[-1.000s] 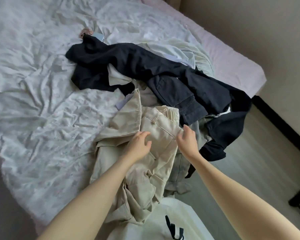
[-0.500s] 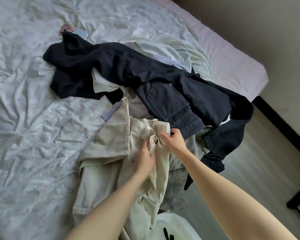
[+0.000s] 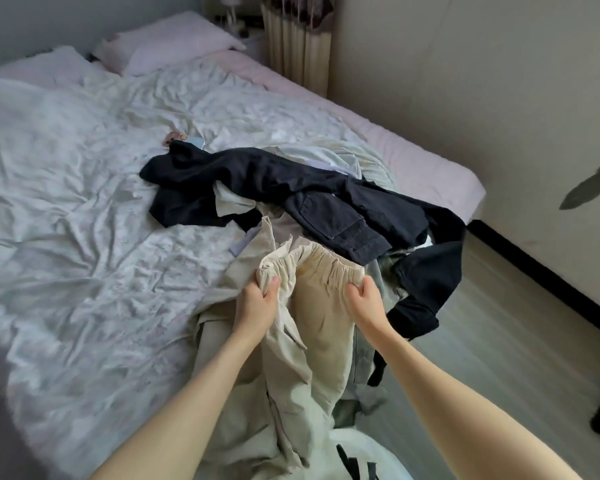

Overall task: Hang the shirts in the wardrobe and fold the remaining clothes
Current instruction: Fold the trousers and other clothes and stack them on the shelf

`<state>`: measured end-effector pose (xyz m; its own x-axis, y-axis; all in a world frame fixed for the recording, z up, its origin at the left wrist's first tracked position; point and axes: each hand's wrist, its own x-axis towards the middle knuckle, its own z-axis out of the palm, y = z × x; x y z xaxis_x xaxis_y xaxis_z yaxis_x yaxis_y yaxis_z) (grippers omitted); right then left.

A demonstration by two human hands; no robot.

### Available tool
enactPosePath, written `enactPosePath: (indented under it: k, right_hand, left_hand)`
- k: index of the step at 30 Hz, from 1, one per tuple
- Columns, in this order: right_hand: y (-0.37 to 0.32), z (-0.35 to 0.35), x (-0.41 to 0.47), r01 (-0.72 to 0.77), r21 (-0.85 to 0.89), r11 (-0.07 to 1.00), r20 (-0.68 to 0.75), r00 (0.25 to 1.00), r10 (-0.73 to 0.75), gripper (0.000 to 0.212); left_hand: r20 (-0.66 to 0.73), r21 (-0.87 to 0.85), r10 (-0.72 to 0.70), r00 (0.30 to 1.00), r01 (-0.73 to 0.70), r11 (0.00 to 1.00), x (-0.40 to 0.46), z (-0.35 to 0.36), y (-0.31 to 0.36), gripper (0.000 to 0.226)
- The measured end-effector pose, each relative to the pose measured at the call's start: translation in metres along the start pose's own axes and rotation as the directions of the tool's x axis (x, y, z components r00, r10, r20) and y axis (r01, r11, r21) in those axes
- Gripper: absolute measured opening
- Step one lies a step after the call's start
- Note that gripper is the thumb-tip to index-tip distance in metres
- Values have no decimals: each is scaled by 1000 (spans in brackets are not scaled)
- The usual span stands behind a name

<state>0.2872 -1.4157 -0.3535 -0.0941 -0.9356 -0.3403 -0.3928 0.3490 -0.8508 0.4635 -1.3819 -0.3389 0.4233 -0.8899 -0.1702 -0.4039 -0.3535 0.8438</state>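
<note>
I'm seeing both hands gripping beige pants (image 3: 321, 327) waistband: left hand (image 3: 257, 303), right hand (image 3: 366, 301). Dark jeans (image 3: 329, 206) lying just behind, touching, on bed (image 3: 66, 202).

Trousers (image 3: 319, 306) lie on bed (image 3: 66, 202), before jacket (image 3: 291, 188).

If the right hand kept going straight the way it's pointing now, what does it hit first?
Most likely the dark jeans, lying just past the beige trousers' elastic waistband, which the right hand grips. Depth is hard to judge from this single view, so it might pass over them.
</note>
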Motion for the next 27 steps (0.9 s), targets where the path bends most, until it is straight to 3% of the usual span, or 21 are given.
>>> enactPosePath:
  k: [8,14,21,27]
  right_hand:
    - [-24,-73,-94,249,127,960,-259,943,-210,15]
    - [-24,-187,-174,443,197,875,-535,796,-283,22]
    - [49,-363,-323,560,169,811,-822,534,-197,16]
    - [105,-494,-473,564,9,825,-985,146,-89,32]
  left_hand:
    - [-5,-188,244,970,-241,952,-102,-27,62,28]
    - [99,-376,528,843,-459,805,-205,-2,151,24]
    - [321,-579,701,637,-454,677,-393,86,238,25]
    - [461,-680,825,326,-468,565,-552,149,304,24]
